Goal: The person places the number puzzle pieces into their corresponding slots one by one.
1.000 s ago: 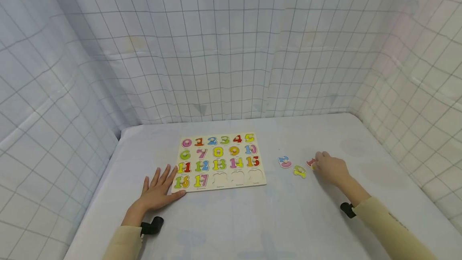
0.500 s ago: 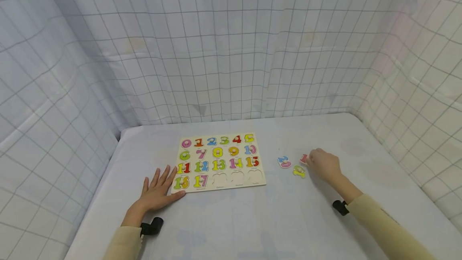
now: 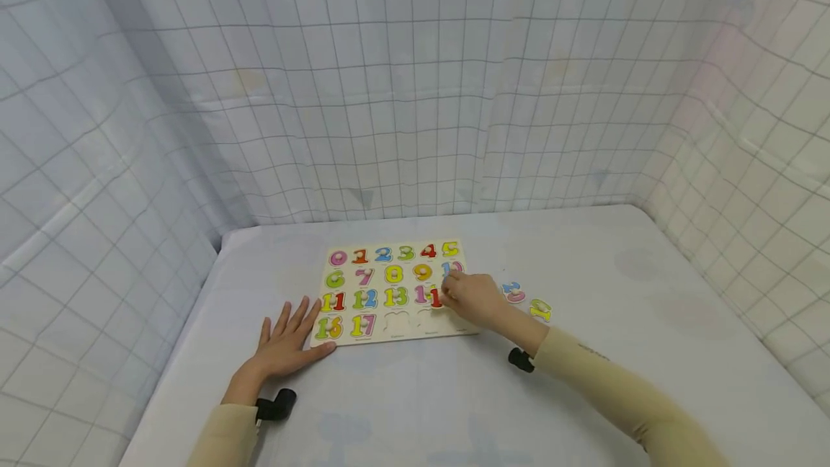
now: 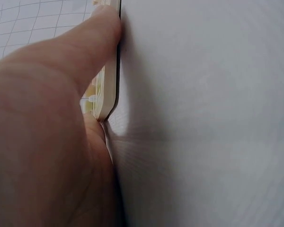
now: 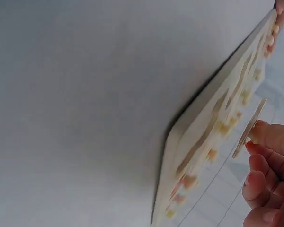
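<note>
A wooden number puzzle board [image 3: 378, 339] lies on the table, with colourful knobbed numbers filling most of its recesses. At its left edge my left hand [image 3: 283, 352] lies flat with fingers spread, the thumb along the front corner; the left wrist view shows that thumb [image 4: 92, 35] against the board's edge [image 4: 110, 85]. Over the board's right side, my right hand [image 3: 478, 301] pinches a number puzzle piece [image 3: 436, 299] showing a red 1, its other digit hidden by the fingers. In the right wrist view the piece [image 5: 248, 131] is seen edge-on, tilted and raised above the board.
Two loose number pieces lie on the table right of the board: a blue and pink one [image 3: 514, 292] and a yellow and green one [image 3: 540, 310], partly beside the right forearm. A gridded white curtain [image 3: 421, 92] surrounds the table's back and sides.
My right hand has moved left from the loose pieces to above the board, carrying the number puzzle piece with the red 1. The left hand has stayed in place.
</note>
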{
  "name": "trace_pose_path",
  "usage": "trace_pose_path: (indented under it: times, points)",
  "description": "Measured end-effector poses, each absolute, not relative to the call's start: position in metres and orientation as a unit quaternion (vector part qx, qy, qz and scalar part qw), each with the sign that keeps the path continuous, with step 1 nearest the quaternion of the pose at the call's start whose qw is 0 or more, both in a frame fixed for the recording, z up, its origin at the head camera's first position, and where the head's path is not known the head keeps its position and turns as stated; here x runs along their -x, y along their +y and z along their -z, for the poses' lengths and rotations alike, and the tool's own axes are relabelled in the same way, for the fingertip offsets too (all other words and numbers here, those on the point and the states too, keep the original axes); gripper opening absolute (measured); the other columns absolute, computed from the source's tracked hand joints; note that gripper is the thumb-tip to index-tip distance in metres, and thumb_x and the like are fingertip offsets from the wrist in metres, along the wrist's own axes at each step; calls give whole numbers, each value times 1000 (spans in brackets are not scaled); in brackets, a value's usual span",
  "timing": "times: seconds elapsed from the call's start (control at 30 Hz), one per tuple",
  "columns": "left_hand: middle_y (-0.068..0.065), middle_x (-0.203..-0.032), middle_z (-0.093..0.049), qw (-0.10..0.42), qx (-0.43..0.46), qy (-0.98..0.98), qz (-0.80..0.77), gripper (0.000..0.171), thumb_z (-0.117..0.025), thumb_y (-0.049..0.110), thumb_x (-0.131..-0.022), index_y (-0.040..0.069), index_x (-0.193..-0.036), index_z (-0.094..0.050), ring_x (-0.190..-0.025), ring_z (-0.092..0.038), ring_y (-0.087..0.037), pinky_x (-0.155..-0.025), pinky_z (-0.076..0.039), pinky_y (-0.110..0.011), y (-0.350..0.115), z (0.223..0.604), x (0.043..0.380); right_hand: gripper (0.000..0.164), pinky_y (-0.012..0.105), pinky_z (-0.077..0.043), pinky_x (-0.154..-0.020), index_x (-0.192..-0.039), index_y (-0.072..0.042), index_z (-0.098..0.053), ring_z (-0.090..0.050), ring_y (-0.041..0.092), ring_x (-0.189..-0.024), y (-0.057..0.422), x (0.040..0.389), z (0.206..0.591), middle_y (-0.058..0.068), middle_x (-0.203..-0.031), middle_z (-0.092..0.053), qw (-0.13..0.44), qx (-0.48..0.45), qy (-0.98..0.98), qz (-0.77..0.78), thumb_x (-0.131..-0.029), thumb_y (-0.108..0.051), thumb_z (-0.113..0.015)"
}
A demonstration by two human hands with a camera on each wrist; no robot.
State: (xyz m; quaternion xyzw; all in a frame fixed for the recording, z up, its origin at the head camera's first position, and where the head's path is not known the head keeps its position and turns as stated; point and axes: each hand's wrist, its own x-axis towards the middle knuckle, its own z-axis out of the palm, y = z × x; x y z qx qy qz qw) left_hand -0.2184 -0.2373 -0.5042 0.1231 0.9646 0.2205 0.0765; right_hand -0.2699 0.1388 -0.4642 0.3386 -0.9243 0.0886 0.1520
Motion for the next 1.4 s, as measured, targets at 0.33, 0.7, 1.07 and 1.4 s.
trace_pose_path:
  times: [0.33,0.7,1.07,1.4]
  points:
    - [-17,-157,-4,71,-128,959,-243,92,-55,63,-85,17,-154,-14,-139,12,-41,-99,22,-60,-234,497,215,10,19,-28,-43,-81,-17,-65,-38,4,-48,77,264,474,-10,-72,-51,122,-400,-905,-79,-89,-24,-64]
    - [-14,-158,-3,69,-124,964,-227,93,-51,67,-84,19,-154,-13,-140,13,-37,-100,22,-60,-236,503,216,15,20,-31,-45,-77,-17,-62,-40,6,-51,61,260,473,-9,-70,-48,83,-396,-913,-56,-90,-25,-64]
    - [-16,-157,-3,84,-113,966,-217,95,-52,67,-85,16,-154,-12,-140,12,-39,-100,21,-60,-234,503,218,15,20,-32,-45,-78,-15,-63,-40,7,-52,60,257,470,-7,-71,-51,78,-387,-917,-48,-90,-26,-64]
    - [-14,-158,-2,81,-110,971,-195,98,-48,73,-82,21,-154,-7,-140,13,-38,-100,24,-58,-239,514,224,23,24,-38,-52,-89,-16,-67,-47,6,-58,103,257,466,-8,-81,-59,48,-291,-948,-124,-88,-39,-66]
